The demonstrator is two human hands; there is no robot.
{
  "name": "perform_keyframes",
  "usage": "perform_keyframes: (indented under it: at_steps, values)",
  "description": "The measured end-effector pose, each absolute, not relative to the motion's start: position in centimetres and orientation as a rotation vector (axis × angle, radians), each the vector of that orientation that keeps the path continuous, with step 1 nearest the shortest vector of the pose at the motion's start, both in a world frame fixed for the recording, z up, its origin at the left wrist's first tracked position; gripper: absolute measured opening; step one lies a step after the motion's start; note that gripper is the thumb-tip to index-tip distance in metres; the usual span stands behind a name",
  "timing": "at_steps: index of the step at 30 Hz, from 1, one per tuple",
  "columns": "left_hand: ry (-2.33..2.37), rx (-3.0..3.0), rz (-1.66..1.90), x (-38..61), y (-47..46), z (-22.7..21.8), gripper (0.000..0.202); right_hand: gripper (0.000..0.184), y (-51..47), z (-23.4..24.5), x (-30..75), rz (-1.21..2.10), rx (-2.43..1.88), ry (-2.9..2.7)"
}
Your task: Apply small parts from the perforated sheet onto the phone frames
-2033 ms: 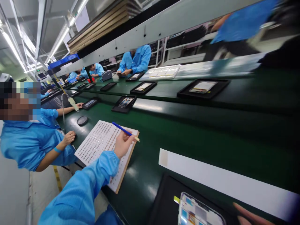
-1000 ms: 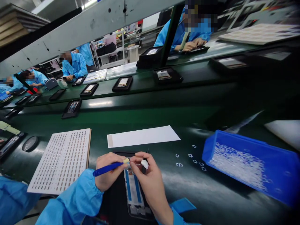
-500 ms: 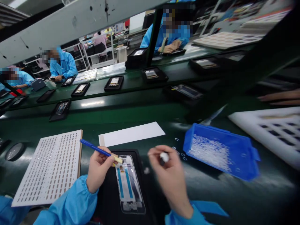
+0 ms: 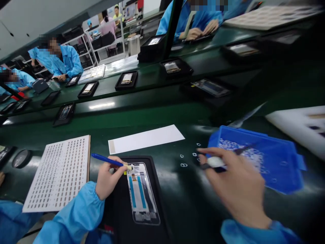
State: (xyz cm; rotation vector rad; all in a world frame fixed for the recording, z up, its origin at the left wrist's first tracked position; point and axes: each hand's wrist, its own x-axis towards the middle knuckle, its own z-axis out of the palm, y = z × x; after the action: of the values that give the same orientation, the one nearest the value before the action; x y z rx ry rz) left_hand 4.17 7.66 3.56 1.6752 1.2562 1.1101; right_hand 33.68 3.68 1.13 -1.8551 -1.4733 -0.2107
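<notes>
My left hand (image 4: pixel 109 178) is closed round a blue stick tool (image 4: pixel 105 158) with a cream end. That end touches or hovers over the top of an open phone frame (image 4: pixel 142 203), which has two blue strips inside and lies in a black tray (image 4: pixel 118 211). Off to the right, my right hand (image 4: pixel 233 183) pinches a small tool (image 4: pixel 215 162) with a white rounded part and a dark end. This hand is slightly blurred, in front of a blue bin (image 4: pixel 286 169) full of tiny clear pieces. Several small white ring-like pieces (image 4: pixel 183 165) lie on the bench by its fingertips.
A white perforated board (image 4: pixel 59 173) lies left of the tray, and a white strip (image 4: pixel 147 139) behind it. A white foam tray (image 4: pixel 302 118) stands far right. Beyond, black trays with phone parts (image 4: pixel 127 79) line a green conveyor. Co-workers in blue sit across (image 4: pixel 67 62).
My right hand has moved right, from beside the phone frame to the blue bin, still pinching the tool. My left hand stays at the frame's top with the blue tool. The view has shifted slightly.
</notes>
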Motion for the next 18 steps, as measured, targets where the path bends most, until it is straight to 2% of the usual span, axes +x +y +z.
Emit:
perform_keyframes:
  at_steps: [2, 5, 9, 18]
  values:
    - [1.257, 1.773, 1.066, 4.5, 8.0, 2.9, 0.008, 0.016, 4.1, 0.7, 30.6, 0.108, -1.646, -1.612]
    - [1.266, 1.873, 0.996, 5.0, 8.6, 1.8, 0.007, 0.024, 5.2, -0.4, 27.1, 0.387, -1.472, -1.823]
    - [1.272, 1.898, 0.929, 5.5, 9.0, 0.9, 0.009, 0.036, 6.1, -1.4, 25.5, 0.370, -1.413, -1.927]
    - [1.257, 2.015, 0.739, 6.1, 8.6, 1.9, 0.010, 0.044, 5.1, -1.4, 26.0, 0.495, -1.379, -1.926]
